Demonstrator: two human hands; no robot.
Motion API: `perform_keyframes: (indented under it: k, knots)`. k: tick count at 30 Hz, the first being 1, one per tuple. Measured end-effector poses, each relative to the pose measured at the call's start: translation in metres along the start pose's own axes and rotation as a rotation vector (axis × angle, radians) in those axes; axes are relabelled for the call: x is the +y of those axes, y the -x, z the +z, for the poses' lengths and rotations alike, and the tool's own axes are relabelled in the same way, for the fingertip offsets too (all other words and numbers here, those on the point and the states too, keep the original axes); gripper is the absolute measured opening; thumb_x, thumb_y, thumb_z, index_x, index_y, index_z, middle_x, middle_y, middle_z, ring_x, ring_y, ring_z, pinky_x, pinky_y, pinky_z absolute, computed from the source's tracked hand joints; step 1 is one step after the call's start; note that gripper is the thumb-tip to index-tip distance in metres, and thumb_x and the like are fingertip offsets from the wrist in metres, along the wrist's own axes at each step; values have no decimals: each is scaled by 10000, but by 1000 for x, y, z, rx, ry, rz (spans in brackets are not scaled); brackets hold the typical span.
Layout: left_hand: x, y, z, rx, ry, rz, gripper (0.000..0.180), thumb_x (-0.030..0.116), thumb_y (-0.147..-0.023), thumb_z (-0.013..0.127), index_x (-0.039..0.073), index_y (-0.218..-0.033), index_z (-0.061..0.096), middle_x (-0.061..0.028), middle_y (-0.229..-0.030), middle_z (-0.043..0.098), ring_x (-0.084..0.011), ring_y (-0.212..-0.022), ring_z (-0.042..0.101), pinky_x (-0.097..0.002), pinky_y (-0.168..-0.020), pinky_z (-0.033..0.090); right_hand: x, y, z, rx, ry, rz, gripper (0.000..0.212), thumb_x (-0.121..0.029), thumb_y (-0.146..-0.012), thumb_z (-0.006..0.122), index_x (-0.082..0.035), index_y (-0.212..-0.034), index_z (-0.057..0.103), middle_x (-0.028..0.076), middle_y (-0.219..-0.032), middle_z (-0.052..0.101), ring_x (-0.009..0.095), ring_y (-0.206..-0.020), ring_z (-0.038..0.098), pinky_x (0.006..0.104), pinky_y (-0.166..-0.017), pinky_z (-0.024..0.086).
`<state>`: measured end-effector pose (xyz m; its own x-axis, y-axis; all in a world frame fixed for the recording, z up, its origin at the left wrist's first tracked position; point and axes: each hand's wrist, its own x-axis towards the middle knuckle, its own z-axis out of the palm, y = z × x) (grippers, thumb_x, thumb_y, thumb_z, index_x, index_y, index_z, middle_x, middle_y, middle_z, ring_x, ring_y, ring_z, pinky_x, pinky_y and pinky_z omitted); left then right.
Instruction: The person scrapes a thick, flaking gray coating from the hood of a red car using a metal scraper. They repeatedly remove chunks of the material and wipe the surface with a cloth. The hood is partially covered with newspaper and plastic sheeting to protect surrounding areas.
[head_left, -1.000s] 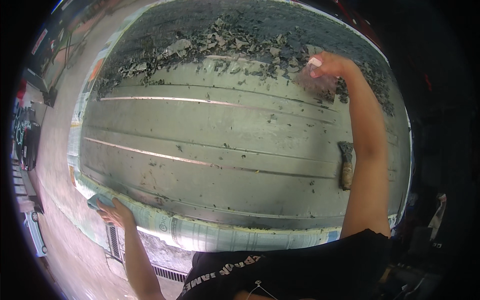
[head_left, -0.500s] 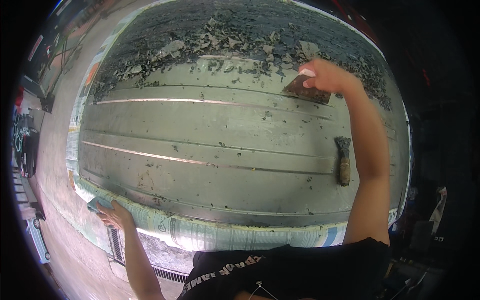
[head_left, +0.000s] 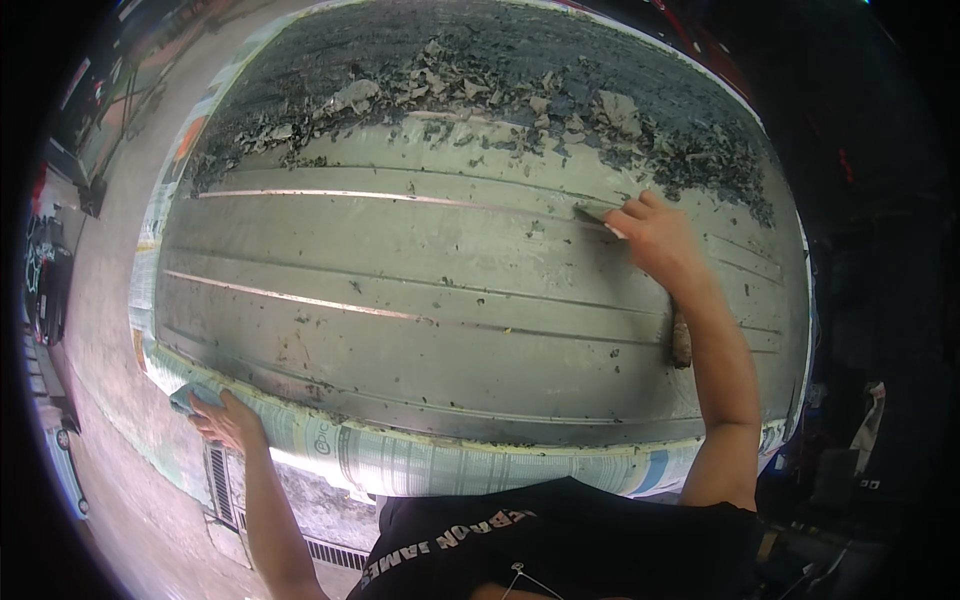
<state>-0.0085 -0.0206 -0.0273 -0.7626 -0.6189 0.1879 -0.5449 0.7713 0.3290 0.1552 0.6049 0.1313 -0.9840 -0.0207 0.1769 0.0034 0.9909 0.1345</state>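
Observation:
My right hand (head_left: 655,240) grips a thin flat scraper blade (head_left: 594,213) with a whitish edge, held low over a ribbed grey-green metal panel (head_left: 450,245) that looks like a vehicle roof. At the panel's near left corner, my left hand (head_left: 238,422) is closed around a bluish cloth or pad (head_left: 197,398) against the paper-covered edge. A scraper with a worn handle (head_left: 682,340) lies on the panel at the right, its blade hidden by my right forearm. Loose dark flakes (head_left: 480,95) are heaped across the far part.
Printed masking paper (head_left: 480,470) borders the panel's near and left edges. Dark coating (head_left: 330,50) covers the far end. A concrete floor (head_left: 110,330) runs along the left, with a parked car (head_left: 65,470) and a floor grate (head_left: 222,487). The right side is dark.
My right hand has drawn back toward me with the flat scraper, from the flakes' edge onto the bare ribs, turning the blade. Its forearm now covers part of the lying scraper. My left hand stays put.

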Motion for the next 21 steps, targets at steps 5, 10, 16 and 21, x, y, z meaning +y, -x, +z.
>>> perform_keyframes:
  k: [5, 10, 16, 21]
  knots:
    - [2, 0, -2, -4, 5, -5, 718, 436, -970, 481, 260, -1605, 195, -347, -1607, 152, -509, -1496, 158, -682, -1127, 262, 18, -8, -9, 35, 44, 72, 247, -6, -764, 652, -139, -972, 643, 17, -895, 646, 262, -918, 617, 384, -674, 551]
    - [2, 0, 0, 0, 1, -2, 711, 431, -969, 491, 260, -1599, 209, -351, -1601, 165, -516, -1488, 179, -679, -1125, 267, 8, -9, 0, 9, 10, 61, 245, 18, -757, 653, -125, -955, 660, 27, -865, 636, 269, -903, 611, 398, -684, 534]
    - [-2, -1, 2, 10, -12, 11, 705, 423, -967, 499, 258, -1593, 219, -356, -1598, 167, -536, -1469, 206, -679, -1121, 267, 12, 0, -13, -20, 55, 87, 252, 10, -759, 653, -133, -966, 659, 19, -871, 640, 252, -924, 614, 391, -675, 541]
    - [1, -1, -1, -4, -11, 10, 703, 418, -967, 494, 257, -1594, 219, -362, -1596, 159, -537, -1469, 205, -684, -1118, 268, 14, -3, -17, 57, 95, 115, 198, -16, -786, 656, -129, -948, 656, 26, -849, 632, 262, -881, 609, 393, -677, 526]
